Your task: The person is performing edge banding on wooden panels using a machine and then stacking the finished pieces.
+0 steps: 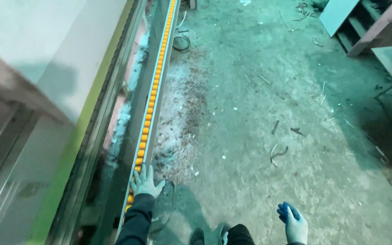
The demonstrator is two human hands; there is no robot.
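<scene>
While left hand (145,182) rests on roller rail (153,97), floor (259,118) open rightward.

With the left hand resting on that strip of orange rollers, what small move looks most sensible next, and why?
Probably slide the left hand forward along the roller rail. It rests on the near end of the rail, the orange rollers run far ahead, and the right hand hangs free, holding nothing.

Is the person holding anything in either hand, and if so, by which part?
Nothing is held. The left hand rests flat, fingers spread, on the long rail of orange rollers. The right hand hangs free above the dusty floor, fingers loosely curled around nothing.
</scene>
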